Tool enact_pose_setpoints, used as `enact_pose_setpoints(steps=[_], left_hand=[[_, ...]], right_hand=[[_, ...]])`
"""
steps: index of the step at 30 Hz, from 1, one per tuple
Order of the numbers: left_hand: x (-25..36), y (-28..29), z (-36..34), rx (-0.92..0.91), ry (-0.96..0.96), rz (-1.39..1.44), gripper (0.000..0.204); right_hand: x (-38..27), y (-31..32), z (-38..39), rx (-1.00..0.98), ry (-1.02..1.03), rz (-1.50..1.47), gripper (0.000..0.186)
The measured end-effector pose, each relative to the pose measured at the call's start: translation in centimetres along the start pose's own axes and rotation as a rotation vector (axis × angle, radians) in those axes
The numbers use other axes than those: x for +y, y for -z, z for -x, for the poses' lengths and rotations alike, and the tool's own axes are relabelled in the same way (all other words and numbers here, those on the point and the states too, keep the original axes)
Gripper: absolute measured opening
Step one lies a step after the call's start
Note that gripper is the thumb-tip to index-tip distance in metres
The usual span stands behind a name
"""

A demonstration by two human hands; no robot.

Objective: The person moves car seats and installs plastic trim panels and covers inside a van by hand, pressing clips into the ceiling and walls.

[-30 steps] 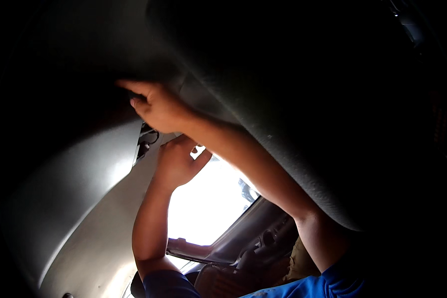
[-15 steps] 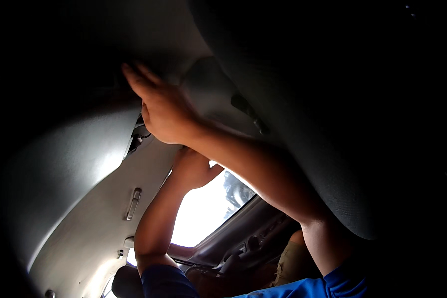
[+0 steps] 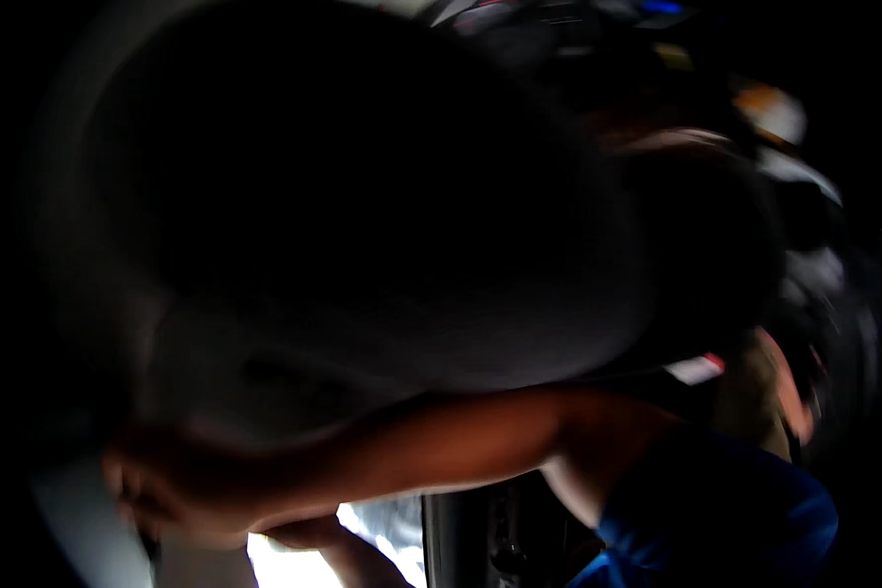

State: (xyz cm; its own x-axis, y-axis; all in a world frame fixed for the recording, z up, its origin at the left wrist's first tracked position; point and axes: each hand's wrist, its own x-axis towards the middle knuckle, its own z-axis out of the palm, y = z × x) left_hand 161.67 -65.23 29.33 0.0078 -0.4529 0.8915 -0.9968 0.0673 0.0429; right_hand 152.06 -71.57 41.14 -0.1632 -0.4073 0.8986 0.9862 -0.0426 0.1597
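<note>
My right hand [image 3: 181, 490] is at the lower left, blurred, with its fingers bent near the edge of a pale grey trim panel [image 3: 83, 524]. Whether the fingers grip that edge cannot be made out. The right forearm crosses the lower part of the view from a blue sleeve. Beneath it a part of my left hand [image 3: 309, 530] shows against a bright window [image 3: 289, 563]; the fingers are hidden behind the right wrist.
A large dark padded shape, like a car seat back [image 3: 441, 323], fills the middle just above my right arm. Blurred objects lie in the dark at the upper right, among them a white and orange thing [image 3: 776, 110]. A small white and red item [image 3: 696, 368] is near my right elbow.
The view has swung to the right, and the dark padded shape now covers the middle. Both hands appear lower in the picture, and the left arm is mostly out of sight.
</note>
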Motion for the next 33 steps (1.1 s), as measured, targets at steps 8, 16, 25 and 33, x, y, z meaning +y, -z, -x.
enact_pose_setpoints(steps=[8,16,25,33], left_hand=[[9.0,-14.4,12.2,-0.411,0.121,0.659,0.019],[23.3,-14.2,17.8,-0.807,0.056,1.334,0.018],[29.9,-13.8,20.8,-1.294,-0.185,1.493,0.021],[32.4,-10.3,21.0,-0.881,-0.386,1.396,0.053]], right_hand=[[-8.5,11.5,12.0,-0.331,0.129,0.732,0.019],[-29.6,5.3,23.6,0.217,-0.332,1.483,0.026],[-42.3,-1.8,29.2,0.610,-0.777,1.822,0.039],[-44.7,-3.2,32.9,1.108,-0.448,1.575,0.020]])
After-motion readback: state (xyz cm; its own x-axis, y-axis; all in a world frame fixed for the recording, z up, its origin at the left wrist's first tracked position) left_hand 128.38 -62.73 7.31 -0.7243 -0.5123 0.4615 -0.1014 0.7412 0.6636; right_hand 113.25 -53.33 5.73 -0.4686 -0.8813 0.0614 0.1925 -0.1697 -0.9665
